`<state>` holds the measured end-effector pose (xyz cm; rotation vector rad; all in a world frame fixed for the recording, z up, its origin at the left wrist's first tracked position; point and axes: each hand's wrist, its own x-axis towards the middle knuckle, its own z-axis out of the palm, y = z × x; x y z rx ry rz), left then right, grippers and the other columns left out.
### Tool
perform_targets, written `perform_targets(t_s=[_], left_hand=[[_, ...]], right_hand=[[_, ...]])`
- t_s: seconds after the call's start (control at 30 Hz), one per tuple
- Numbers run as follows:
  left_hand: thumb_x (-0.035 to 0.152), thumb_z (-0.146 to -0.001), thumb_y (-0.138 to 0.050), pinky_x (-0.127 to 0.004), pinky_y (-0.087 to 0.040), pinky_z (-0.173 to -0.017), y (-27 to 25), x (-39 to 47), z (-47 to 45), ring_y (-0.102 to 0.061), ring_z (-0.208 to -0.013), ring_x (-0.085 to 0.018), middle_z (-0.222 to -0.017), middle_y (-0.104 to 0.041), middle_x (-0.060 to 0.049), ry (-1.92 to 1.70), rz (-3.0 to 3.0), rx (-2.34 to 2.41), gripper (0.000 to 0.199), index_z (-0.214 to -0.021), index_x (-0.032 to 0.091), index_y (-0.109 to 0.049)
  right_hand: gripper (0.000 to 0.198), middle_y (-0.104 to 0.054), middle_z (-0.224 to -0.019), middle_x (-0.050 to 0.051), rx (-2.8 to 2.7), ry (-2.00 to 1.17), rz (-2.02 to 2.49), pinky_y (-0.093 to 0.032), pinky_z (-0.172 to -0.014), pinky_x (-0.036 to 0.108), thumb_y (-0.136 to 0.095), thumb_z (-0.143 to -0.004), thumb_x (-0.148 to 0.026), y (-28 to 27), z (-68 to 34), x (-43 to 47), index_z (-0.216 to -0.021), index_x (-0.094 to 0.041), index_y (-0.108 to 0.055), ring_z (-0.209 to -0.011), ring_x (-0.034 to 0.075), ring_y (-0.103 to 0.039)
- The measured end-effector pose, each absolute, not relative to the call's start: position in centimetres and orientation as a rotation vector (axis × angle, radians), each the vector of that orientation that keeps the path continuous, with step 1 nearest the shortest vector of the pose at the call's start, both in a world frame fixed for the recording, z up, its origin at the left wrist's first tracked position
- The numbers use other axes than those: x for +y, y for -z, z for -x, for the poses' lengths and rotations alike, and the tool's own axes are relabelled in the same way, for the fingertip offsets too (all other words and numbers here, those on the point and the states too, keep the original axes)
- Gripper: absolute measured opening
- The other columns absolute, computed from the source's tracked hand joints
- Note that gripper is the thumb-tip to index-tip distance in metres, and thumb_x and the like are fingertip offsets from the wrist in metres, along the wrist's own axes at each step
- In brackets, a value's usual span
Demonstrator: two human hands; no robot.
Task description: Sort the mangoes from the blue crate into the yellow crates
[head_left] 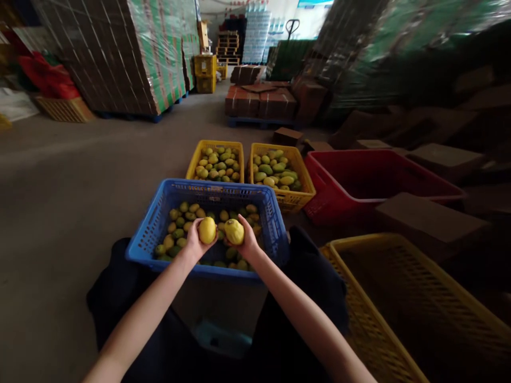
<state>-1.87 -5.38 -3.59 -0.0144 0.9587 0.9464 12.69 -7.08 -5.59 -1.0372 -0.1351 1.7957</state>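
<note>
My left hand [195, 242] is closed round a smooth yellow lemon [207, 230]. Beside it, my right hand [249, 242] grips a second lemon [234, 232], greener and bumpier, with its end turned up. Both hands hover over a blue plastic crate [147, 226] that stands between my knees. Green and yellow lemons [178, 222] lie loosely across the bottom of this crate. My forearms and hands hide part of its near side.
Behind the blue crate stand a yellow crate [194, 154] and another yellow crate [305, 183], both holding lemons. A red crate [319, 197] and a large yellow crate [371, 298] are at right. Flattened cardboard [433, 215] lies there too. Wrapped pallet stacks [159, 58] rise behind.
</note>
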Motion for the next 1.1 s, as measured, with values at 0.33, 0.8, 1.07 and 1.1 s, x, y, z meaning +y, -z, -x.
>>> perform_targets(t_s=[0.33,0.8,1.07,1.1], left_hand=[[0.021,-0.080,-0.047,-0.022,-0.048,-0.044,2.2,-5.8,2.1,-0.059,-0.046,-0.014,-0.055,-0.061,-0.005,-0.950,-0.437,0.842,0.026,-0.059,0.013,-0.060],[0.039,-0.075,-0.056,-0.025,-0.044,-0.054,4.1,-5.7,2.4,-0.056,-0.050,-0.014,-0.050,-0.058,-0.001,-0.942,-1.067,0.890,0.033,-0.055,0.015,-0.065],[0.039,-0.074,-0.058,-0.025,-0.044,-0.053,4.5,-5.6,2.4,-0.054,-0.047,-0.013,-0.052,-0.059,0.000,-0.955,-1.040,0.915,0.031,-0.055,0.016,-0.065],[0.039,-0.074,-0.058,-0.025,-0.044,-0.052,4.5,-5.7,2.4,-0.054,-0.047,-0.013,-0.052,-0.059,0.000,-0.952,-1.025,0.912,0.030,-0.056,0.016,-0.065]], right_hand=[[0.046,-0.060,-0.046,0.004,-0.327,-1.843,0.957,-0.039,-0.029,0.023,-0.035,-0.092,-0.044,5.5,-12.4,-7.2,-0.060,-0.017,-0.055,-0.034,0.016,-0.055],[0.044,-0.059,-0.045,0.002,-0.516,-1.866,0.782,-0.040,-0.027,0.023,-0.053,-0.080,-0.056,6.7,-12.9,-7.2,-0.059,-0.018,-0.057,-0.034,0.016,-0.055],[0.046,-0.059,-0.045,0.002,-0.544,-1.859,0.758,-0.039,-0.028,0.023,-0.054,-0.077,-0.059,6.8,-12.9,-7.2,-0.058,-0.018,-0.056,-0.034,0.015,-0.054],[0.047,-0.059,-0.045,0.002,-0.541,-1.859,0.754,-0.039,-0.028,0.023,-0.054,-0.077,-0.060,6.8,-12.9,-7.2,-0.058,-0.018,-0.056,-0.034,0.015,-0.054]])
